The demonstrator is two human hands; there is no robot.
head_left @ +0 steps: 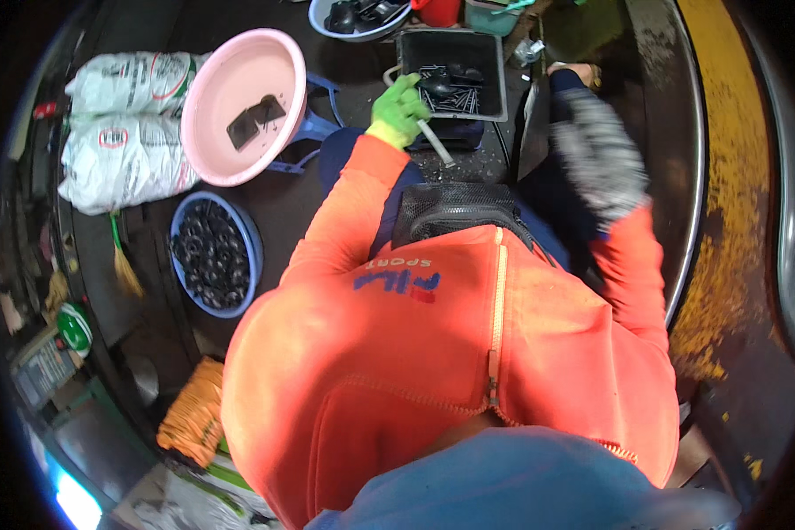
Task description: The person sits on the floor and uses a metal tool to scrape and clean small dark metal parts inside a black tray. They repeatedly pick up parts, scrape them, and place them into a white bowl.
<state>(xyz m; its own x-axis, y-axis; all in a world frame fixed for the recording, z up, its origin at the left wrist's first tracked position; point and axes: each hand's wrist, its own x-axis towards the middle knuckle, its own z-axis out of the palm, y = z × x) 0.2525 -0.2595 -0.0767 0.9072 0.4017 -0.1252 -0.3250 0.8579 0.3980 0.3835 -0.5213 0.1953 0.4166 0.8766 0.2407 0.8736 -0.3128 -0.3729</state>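
Note:
My left hand [399, 109], in a green-yellow glove, is closed around one end of a flat, pale grey bar [436, 145] that slants down to the right. It is beside the near-left corner of a black rectangular tray [502, 81]. Inside the tray lie black rounded parts [438, 86] and several thin metal pins [458, 102]. My right hand [602, 159], in a grey-and-white glove, is over my right leg, to the right of the tray. Motion smears its fingers, so what it may hold does not show. A black mesh pouch [455, 212] lies at my waist.
A pink basin [249, 64] holding dark flat pieces leans at left, near white sacks [128, 150]. Below it stands a blue tub [254, 243] of black parts. Another blue basin [362, 35], a red container [438, 12] and a green one [490, 19] are beyond. A yellow-painted metal edge [729, 177] runs along the right.

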